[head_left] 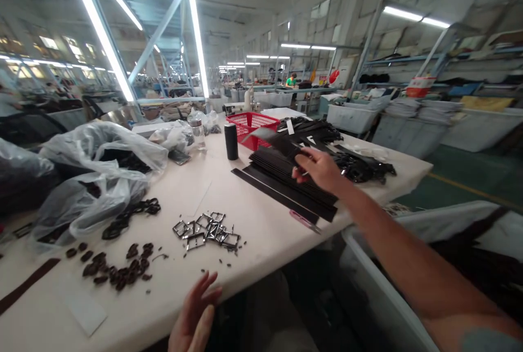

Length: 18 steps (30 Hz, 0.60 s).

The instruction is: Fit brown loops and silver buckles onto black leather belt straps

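My right hand (316,169) is closed on a dark strip (281,142), whose far end is smeared by motion, above a stack of long black strips (281,177). My left hand (198,308) hangs at the table's front edge, fingers apart, holding nothing. Beyond it lies a pile of metal buckles (208,230), with small dark bits around. Brown loops (118,270) are heaped to the left, and black loops (131,218) lie behind them. Pink-handled scissors (303,220) rest beside the strips.
A black cylinder (231,141) stands before a red basket (253,123). Plastic bags (106,150) cover the table's left part. Black belts (359,167) lie at the right. A grey bin (368,270) stands below my right arm. Far off, a person in green works.
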Motion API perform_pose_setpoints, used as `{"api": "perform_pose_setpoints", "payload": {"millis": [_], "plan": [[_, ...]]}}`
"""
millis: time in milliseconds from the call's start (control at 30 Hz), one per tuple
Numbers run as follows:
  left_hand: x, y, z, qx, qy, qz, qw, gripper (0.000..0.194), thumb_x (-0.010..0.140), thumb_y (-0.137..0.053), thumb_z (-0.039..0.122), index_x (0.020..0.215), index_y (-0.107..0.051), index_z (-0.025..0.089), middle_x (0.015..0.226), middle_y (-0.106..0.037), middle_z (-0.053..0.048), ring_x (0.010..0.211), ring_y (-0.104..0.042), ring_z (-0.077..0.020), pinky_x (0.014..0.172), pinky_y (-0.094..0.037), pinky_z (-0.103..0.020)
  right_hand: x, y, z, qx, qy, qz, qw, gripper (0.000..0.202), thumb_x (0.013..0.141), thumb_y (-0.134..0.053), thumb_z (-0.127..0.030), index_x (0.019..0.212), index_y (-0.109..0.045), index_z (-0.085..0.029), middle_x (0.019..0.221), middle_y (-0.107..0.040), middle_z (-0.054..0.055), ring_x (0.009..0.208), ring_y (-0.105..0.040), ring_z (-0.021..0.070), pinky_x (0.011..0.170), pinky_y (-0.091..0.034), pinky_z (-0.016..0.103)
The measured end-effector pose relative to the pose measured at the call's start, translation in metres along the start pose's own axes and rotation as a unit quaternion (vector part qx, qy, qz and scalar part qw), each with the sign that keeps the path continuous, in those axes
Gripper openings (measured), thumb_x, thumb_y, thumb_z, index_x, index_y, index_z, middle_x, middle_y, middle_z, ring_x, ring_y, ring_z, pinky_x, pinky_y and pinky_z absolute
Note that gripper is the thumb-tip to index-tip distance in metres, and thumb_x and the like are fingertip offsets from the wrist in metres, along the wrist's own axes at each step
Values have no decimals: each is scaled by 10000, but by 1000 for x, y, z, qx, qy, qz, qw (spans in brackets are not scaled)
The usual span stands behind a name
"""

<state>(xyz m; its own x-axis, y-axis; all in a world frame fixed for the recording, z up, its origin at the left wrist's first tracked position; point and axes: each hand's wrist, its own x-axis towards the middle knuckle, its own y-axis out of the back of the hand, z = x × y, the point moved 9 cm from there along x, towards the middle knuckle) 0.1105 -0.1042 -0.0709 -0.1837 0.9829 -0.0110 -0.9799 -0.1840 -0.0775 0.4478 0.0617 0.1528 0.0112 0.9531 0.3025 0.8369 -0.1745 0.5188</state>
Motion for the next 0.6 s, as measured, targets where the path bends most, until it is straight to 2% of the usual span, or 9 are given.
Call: {"api": "perform_pose_setpoints", "payload": {"millis": [67, 133, 167, 233, 267, 333, 467, 533, 600], "plan": [[-1, 2, -3, 3, 16, -3, 1000, 509, 874, -609, 547, 1311, -571, 289, 1343, -660, -72, 1080, -695, -253, 992, -526, -364, 20, 46, 15, -55, -27, 53, 997, 462, 946, -462, -582, 1049, -568, -144, 784, -710, 94, 605, -657, 165, 605, -522, 280], [-1, 1, -5, -1, 31, -3, 1000, 543, 853, -642, 538, 1320, -563, 271, 1330, -665, -89, 1056, -706, -254, 969, -539, -360, 32, 88, 29, -124, -54, 114, 984, 467, 1007, -385, -478, 1170, -554, -75, 1001, -708, 219, 841, -698, 223, 749, -511, 333], [0, 0, -6, -5, 34, -2, 999, 551, 846, -652, 535, 1320, -565, 266, 1326, -666, -97, 1050, -709, -256, 961, -545, -361, 33, 105, 36, -165, -65, 156, 972, 473, 1003, -422, -432, 1213, -539, -24, 1131, -659, 299, 1008, -669, 272, 837, -481, 375], [1, -2, -6, -10, 32, -10, 999, 558, 836, -669, 524, 1317, -573, 259, 1323, -666, -112, 1044, -714, -261, 957, -553, -373, 32, 122, 46, -233, -70, 211, 947, 507, 992, -472, -356, 1316, -484, 34, 1346, -514, 375, 1257, -527, 334, 996, -378, 432], [2, -5, -5, -9, 30, -22, 999, 558, 833, -677, 514, 1318, -575, 256, 1323, -665, -118, 1044, -715, -263, 963, -554, -383, 31, 119, 52, -259, -67, 216, 939, 507, 987, -486, -331, 1339, -483, 34, 1378, -496, 366, 1293, -493, 341, 1030, -346, 433], [3, -10, -5, -1, 29, -54, 998, 557, 836, -685, 489, 1328, -569, 253, 1337, -656, -126, 1059, -713, -264, 979, -551, -396, 27, 90, 65, -293, -54, 178, 938, 440, 983, -486, -303, 1315, -557, -22, 1333, -582, 288, 1252, -537, 316, 1033, -360, 394], [0, -16, -6, 25, 38, -93, 995, 514, 880, -645, 454, 1345, -561, 252, 1406, -606, -123, 1120, -686, -254, 1003, -537, -377, 12, -17, 87, -336, -14, 17, 942, 276, 961, -531, -316, 1108, -731, -194, 1187, -720, 105, 1103, -645, 241, 948, -445, 294], [-4, -17, -5, 38, 42, -99, 993, 501, 884, -640, 444, 1338, -573, 244, 1420, -593, -123, 1134, -675, -254, 1005, -532, -371, 7, -64, 96, -361, -12, -45, 932, 269, 950, -552, -348, 1042, -762, -209, 1126, -738, 98, 1051, -666, 247, 908, -467, 307], [-6, -18, -4, 46, 41, -103, 993, 493, 883, -642, 430, 1333, -580, 237, 1413, -597, -125, 1133, -671, -254, 1004, -530, -375, 9, -93, 103, -387, -27, -82, 918, 283, 925, -585, -371, 1009, -778, -181, 1100, -735, 137, 1023, -673, 274, 873, -481, 338]]}}
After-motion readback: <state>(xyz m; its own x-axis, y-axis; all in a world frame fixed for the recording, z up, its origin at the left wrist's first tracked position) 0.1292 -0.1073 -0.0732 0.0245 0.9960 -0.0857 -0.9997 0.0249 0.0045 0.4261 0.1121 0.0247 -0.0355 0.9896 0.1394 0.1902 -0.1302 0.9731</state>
